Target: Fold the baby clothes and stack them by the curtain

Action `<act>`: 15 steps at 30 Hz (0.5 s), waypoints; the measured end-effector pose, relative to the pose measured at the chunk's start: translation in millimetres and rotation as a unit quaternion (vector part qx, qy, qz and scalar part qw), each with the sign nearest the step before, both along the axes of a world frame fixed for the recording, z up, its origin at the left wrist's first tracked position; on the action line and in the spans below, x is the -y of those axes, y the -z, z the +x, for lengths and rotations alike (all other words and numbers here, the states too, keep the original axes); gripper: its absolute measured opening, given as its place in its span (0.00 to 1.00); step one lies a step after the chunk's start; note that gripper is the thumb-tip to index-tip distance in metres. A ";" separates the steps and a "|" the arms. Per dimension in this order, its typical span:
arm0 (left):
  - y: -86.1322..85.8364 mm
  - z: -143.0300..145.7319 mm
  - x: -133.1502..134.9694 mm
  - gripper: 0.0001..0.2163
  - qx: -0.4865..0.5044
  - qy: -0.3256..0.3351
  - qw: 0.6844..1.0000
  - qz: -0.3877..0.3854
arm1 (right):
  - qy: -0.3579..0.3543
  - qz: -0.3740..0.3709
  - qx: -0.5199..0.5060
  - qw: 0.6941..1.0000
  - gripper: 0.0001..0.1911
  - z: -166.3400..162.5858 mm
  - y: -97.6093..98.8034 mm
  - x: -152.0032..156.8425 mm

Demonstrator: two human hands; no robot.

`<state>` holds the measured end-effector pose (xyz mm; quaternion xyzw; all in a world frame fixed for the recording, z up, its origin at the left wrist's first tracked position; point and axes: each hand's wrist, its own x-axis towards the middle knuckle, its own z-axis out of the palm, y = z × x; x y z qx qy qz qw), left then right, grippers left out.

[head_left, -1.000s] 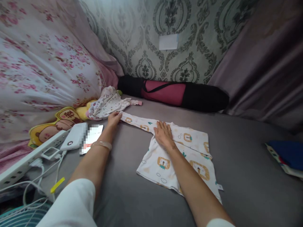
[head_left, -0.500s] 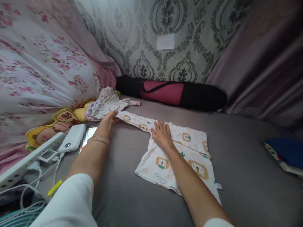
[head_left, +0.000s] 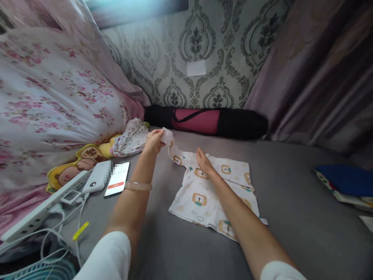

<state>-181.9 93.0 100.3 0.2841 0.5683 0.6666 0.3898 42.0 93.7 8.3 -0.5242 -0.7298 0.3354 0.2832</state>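
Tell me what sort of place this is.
Probably a bedroom: the shirt lies on a broad grey sheet that looks like bedding, floral fabric hangs at the left, and a pig cushion sits below it.

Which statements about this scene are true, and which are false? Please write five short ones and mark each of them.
1. The left hand holds the end of the sleeve. True.
2. The phone lies to the right of the printed shirt. False: it lies to the left of it.
3. The black and red bag lies beyond the shirt, near the patterned wall. True.
4. The right hand grips the bag. False: it is open, on or just above the shirt.
5. The bracelet is on the right arm. False: it is on the left arm.
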 end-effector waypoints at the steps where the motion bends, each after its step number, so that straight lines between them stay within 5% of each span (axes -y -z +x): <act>1: -2.9 16.6 2.3 0.10 -0.013 0.012 1.000 0.012 | 0.013 -0.021 -0.035 0.999 0.32 7.5 -4.6 0.1; 7: 9.8 118.0 17.2 0.13 -0.055 0.105 0.989 0.087 | 0.006 -0.244 -0.300 0.922 0.33 57.8 -27.4 20.4; 15: 65.2 203.4 36.1 0.09 -0.179 0.123 0.972 0.091 | 0.025 -0.333 -0.417 0.845 0.30 106.2 -32.9 38.2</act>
